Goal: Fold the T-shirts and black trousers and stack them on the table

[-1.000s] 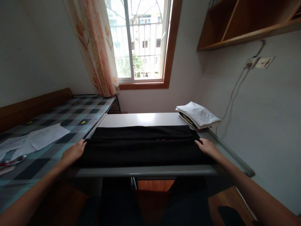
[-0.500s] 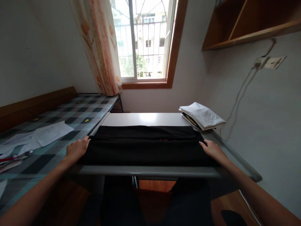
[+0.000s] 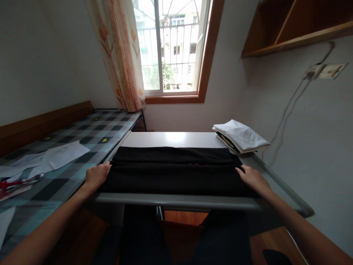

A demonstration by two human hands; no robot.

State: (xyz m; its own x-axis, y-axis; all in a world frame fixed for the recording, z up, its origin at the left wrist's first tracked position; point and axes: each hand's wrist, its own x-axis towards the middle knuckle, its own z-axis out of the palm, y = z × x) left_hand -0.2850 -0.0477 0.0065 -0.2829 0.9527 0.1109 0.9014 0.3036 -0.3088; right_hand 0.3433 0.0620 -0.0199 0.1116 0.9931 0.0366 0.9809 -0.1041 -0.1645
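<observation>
A black garment [image 3: 176, 178] lies folded in a long band across the near part of the white table [image 3: 154, 138]. A fold line runs along its length, and small reddish lettering shows right of its middle. My left hand [image 3: 97, 176] grips the garment's left end, thumb and fingers closed on the edge. At the opposite end my right hand [image 3: 252, 178] pinches the right edge in the same way. Which kind of garment it is cannot be told from its folded shape.
Folded white clothes [image 3: 239, 136] are stacked at the table's back right, beside the wall. On the left stands a bed with a checked mattress [image 3: 110, 127], bearing loose papers [image 3: 66, 154] and a red item [image 3: 7, 187]. A wooden shelf [image 3: 275, 48] hangs upper right.
The view has shifted slightly, so most things appear a little further right. Both hands keep hold of the garment's ends, and its folded shape looks the same.
</observation>
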